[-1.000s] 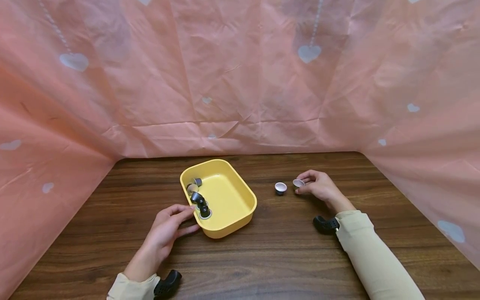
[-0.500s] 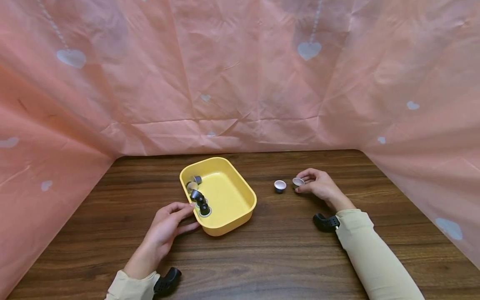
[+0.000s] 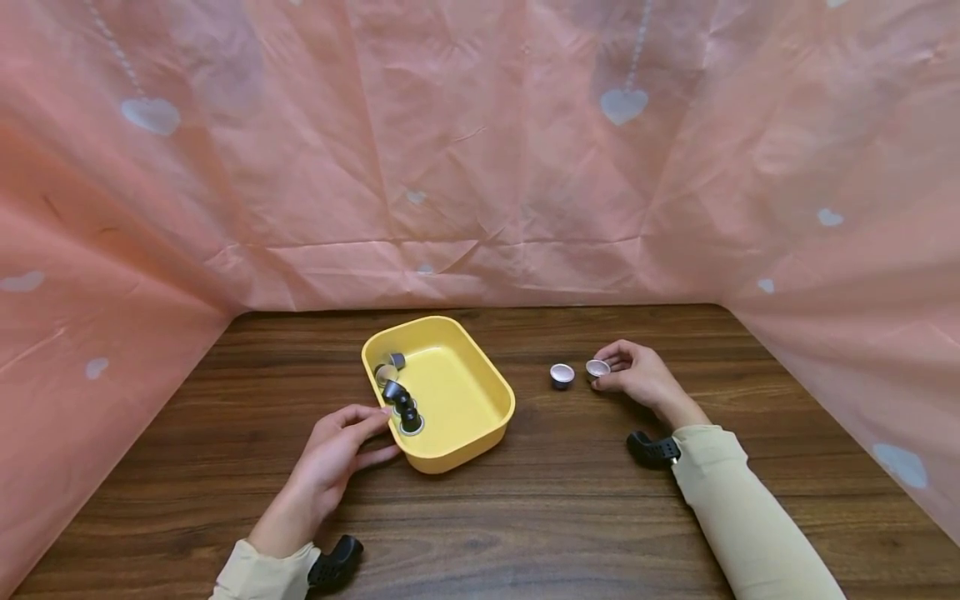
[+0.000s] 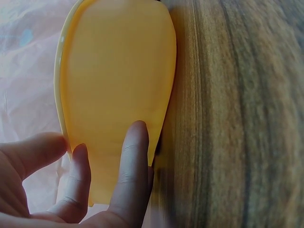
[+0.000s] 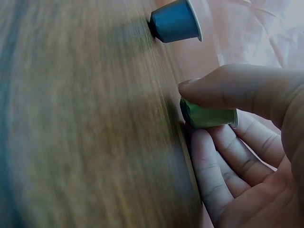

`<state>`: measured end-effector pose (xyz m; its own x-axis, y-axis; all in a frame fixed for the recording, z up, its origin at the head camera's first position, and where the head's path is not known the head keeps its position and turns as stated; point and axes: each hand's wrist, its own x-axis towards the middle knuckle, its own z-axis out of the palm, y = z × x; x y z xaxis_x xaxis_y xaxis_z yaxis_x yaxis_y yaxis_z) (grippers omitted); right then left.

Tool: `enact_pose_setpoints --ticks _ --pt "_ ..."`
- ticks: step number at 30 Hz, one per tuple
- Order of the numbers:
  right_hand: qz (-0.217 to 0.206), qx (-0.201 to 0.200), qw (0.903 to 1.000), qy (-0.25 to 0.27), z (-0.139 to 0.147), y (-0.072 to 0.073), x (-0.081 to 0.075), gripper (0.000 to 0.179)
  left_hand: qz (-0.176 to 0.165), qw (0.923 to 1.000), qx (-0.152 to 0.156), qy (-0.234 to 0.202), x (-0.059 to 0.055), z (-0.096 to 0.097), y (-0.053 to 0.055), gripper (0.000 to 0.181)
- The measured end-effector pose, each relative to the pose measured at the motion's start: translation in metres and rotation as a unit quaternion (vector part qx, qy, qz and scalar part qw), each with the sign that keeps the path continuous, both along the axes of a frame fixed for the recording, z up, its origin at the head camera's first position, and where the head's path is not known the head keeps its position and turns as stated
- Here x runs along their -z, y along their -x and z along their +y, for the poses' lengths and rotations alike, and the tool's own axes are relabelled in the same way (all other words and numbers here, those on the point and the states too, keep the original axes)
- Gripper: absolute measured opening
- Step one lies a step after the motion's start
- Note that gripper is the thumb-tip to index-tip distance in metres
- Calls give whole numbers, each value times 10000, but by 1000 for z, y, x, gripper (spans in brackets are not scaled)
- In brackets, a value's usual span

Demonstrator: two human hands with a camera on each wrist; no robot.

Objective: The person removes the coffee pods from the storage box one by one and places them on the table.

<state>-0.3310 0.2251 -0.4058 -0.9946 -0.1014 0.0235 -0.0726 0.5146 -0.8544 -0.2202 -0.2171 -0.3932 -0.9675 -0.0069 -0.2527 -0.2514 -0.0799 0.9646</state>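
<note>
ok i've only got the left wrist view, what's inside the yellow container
Observer: Several small capsules, grouped along the wall of the yellow container that the left hand touches.
Operator: and the other hand, is it holding anything
Observer: Yes, the right hand holds a green capsule between thumb and fingers.
Operator: any more near it
Observer: One blue capsule stands on the table, between the right hand and the container.

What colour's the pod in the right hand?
The pod's side is green, clearest in the right wrist view.
</note>
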Motion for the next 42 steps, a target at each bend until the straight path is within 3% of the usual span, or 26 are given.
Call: enact_pose_setpoints --ticks 7,18,42 --pt "225 21 9997 -72 2 2 -3 48 18 10000 -39 11 -1 1 2 25" --pt "174 23 9998 93 1 -9 12 47 -38 9998 -83 157 6 0 -7 25" --pt "369 -11 9993 67 3 -6 8 47 65 9999 -74 77 4 2 -3 21"
